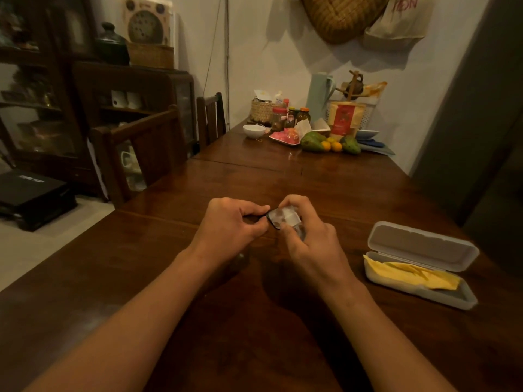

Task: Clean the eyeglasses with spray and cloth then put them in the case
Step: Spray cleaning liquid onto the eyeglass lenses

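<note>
Two bare forearms reach up from the bottom edge of the frame and meet just below the middle, over the dark wooden table (254, 321). The left hand (230, 226) has its fingers curled in, thumb and forefinger pinching a dark part of the eyeglasses (275, 219). The right hand (310, 241) is wrapped round the other end, fingers bent over the top and thumb pressed against the dark rim. So the glasses sit between the two hands, held just above the tabletop. A pale, glassy patch shows under the right fingers, and from here I cannot tell whether that is the second lens or something else.

To the right of the hands and well apart from them, the case (424, 244) lies open on the table, lid tipped back. A yellow cloth (410, 274) is bunched inside its lower half.

Further up the frame, at the far end of the table by the wall, stands a huddle of kitchen things. There is a white bowl (254, 130), a woven basket (261, 110), some jars (278, 118), green fruit (312, 142) with small oranges (334, 145) beside it, a red-and-tan pouch (343, 118) and a pale blue flask (319, 93).

Along the table's left side are two dark wooden chairs (141, 154). Behind them, in the upper left, is a dark glass-fronted cabinet (42, 80). A black box (31, 193) rests on the floor at the left edge.

At the top of the frame a large wicker basket (342, 15) and a cloth bag (399, 21) hang on the wall
</note>
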